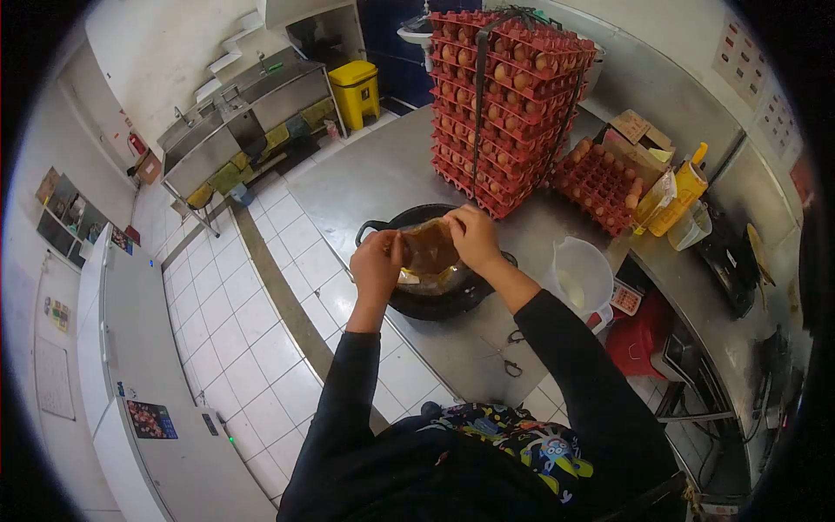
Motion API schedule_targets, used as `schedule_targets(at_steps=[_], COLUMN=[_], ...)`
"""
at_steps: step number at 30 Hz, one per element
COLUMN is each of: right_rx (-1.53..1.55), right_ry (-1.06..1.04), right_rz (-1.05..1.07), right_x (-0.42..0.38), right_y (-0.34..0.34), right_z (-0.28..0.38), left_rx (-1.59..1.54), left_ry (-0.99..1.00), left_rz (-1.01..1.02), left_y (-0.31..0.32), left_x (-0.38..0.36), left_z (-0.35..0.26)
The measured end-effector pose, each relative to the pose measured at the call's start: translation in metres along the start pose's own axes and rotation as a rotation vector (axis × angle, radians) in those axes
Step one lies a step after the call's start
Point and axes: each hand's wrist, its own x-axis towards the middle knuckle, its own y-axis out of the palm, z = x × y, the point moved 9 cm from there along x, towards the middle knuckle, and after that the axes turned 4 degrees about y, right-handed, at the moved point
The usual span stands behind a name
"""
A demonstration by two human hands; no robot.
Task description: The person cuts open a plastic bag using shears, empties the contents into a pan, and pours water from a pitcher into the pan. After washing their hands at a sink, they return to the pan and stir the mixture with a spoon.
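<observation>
Between my two hands a translucent plastic bag (430,250) with a brownish look is stretched over a black two-handled pot (435,306). My left hand (376,270) pinches the bag's left edge, fingers closed. At its upper right corner, my right hand (475,238) grips it between thumb and fingers. Something yellowish and shiny shows below the bag, inside the pot; I cannot make out what it is. Scissors (513,353) lie on the metal table (365,178) near its front edge. A clear plastic jug (581,277) stands to the right of the pot.
A tall strapped stack of red egg trays (504,113) stands behind the pot. Beside it are another egg tray (598,184), a cardboard box (639,139) and a yellow bottle (687,196). A red bin (639,335) sits below at right. Sinks (239,96) line the far wall.
</observation>
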Motion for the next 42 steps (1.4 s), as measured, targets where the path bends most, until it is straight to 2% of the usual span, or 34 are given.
schedule_targets(at_steps=[1,2,4,8,11,13,17,19,23,26,29,31,35,38,40,42], right_rx=[-0.036,-0.039,0.086,0.175,0.232,0.050,0.063,-0.045,-0.026,0.011,-0.019,-0.110,-0.010,0.104,0.014,0.085], right_ry=[0.011,0.011,0.058,0.051,0.084,0.027,-0.066,-0.111,-0.125,-0.039,-0.108,-0.174,-0.214,-0.167,-0.151,-0.124], right_rz=[-0.053,-0.054,0.077,0.100,0.211,0.249,0.241,0.082,0.097,0.186,0.222,0.167,0.210,0.161,0.258,0.265], right_x=[0.003,0.002,0.003,0.006,0.009,0.012,0.014,0.015,0.020,0.023,0.020,0.026,0.029,0.028,0.025,0.024], right_y=[-0.004,-0.005,0.003,0.005,0.005,0.005,0.007,-0.007,-0.002,-0.004,-0.002,-0.005,-0.003,-0.010,-0.003,-0.001], right_z=[0.000,0.002,0.003,0.004,0.008,0.006,0.009,0.021,0.017,0.020,0.030,0.027,0.023,0.024,0.028,0.024], left_rx=[0.124,0.122,0.191,0.111,0.151,0.043,0.018,0.045,0.061,0.014,0.014,-0.038,-0.034,0.078,0.067,0.021], left_ry=[-0.020,-0.019,0.306,0.283,0.280,0.271,0.252,0.316,0.318,0.281,0.259,0.227,0.176,0.279,0.383,0.350], left_rz=[0.103,0.104,-0.013,0.045,0.047,0.091,0.060,0.025,0.025,0.014,0.053,0.071,0.083,0.046,0.050,0.081], left_y=[0.004,0.002,-0.006,0.012,0.015,0.018,0.014,0.012,0.011,0.007,0.007,0.007,-0.007,-0.008,0.001,0.008], left_x=[0.003,0.004,0.005,0.005,0.005,0.005,0.010,0.009,0.008,0.011,0.017,0.023,0.031,0.030,0.027,0.028], left_z=[-0.005,-0.009,-0.044,-0.018,-0.006,0.000,-0.006,-0.016,-0.019,-0.015,-0.014,-0.009,-0.014,-0.038,-0.053,-0.047])
